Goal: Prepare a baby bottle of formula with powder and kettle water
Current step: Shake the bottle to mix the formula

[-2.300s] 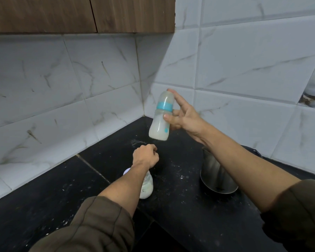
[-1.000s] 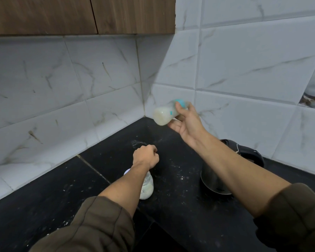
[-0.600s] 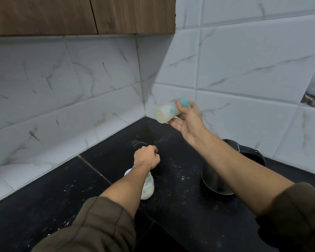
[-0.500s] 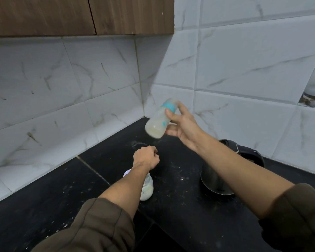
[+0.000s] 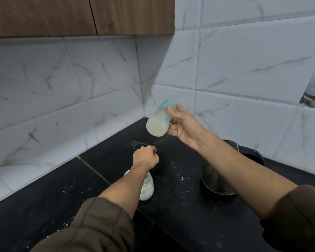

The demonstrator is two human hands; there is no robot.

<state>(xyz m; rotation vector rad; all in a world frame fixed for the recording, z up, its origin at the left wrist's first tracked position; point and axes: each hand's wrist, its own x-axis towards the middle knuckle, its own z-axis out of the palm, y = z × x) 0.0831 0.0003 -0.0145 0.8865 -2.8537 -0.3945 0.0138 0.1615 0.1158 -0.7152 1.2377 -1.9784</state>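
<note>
My right hand grips a baby bottle with a teal collar, full of milky formula. The bottle is held in the air above the black counter, tilted with its base toward me and its top toward the wall corner. My left hand is curled into a fist just above the counter and holds nothing I can see. Under my left forearm stands a small glass jar of white powder. A steel kettle with a black lid sits on the counter beneath my right forearm.
White marble-look tiles cover both walls, which meet in a corner behind the bottle. A wooden cabinet hangs above on the left. White powder specks are scattered on the counter around the jar.
The bottle has swung back and forth in my right hand, from upright to nearly level and now tilted base-down toward me. My left hand has stayed put.
</note>
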